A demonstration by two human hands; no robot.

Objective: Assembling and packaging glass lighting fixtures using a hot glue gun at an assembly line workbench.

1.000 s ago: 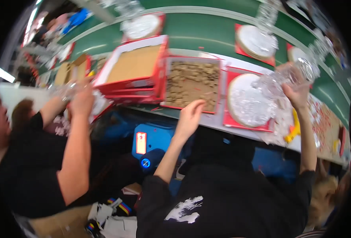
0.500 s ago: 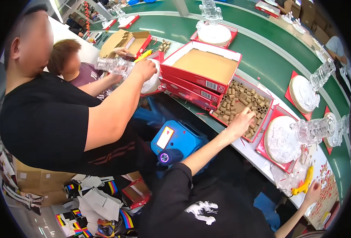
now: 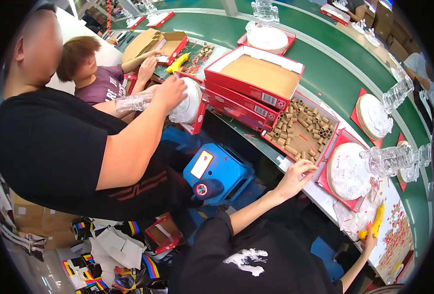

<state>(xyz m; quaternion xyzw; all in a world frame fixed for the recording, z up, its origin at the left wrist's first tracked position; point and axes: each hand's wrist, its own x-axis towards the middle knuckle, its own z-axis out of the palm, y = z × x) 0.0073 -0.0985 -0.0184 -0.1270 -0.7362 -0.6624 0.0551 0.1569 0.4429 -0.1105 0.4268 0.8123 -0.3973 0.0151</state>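
Note:
My left hand (image 3: 295, 178) is just off the near edge of a red tray (image 3: 286, 153) of short brown cardboard tubes (image 3: 320, 131). Its fingers are pinched together, and whatever they hold is too small to make out. Far over on the right, my right hand (image 3: 369, 239) is closed around the handle of a yellow hot glue gun (image 3: 376, 221). Between my hands, a round white base (image 3: 345, 172) with a clear plastic tower-like piece (image 3: 387, 159) lies tipped in a red box lid, the clear piece pointing right.
Stacked red boxes (image 3: 256, 73) stand left of the tube tray. A co-worker (image 3: 45, 137) at left handles another white base (image 3: 190, 100); a second person sits beyond. Behind runs a green conveyor (image 3: 320, 63) with more such pieces. A blue stool (image 3: 217, 169) stands below the bench; red bits (image 3: 398, 230) litter the right end.
My left hand has come out of the tube tray toward me, fingers pinched. My right hand has moved left and taken hold of the glue gun.

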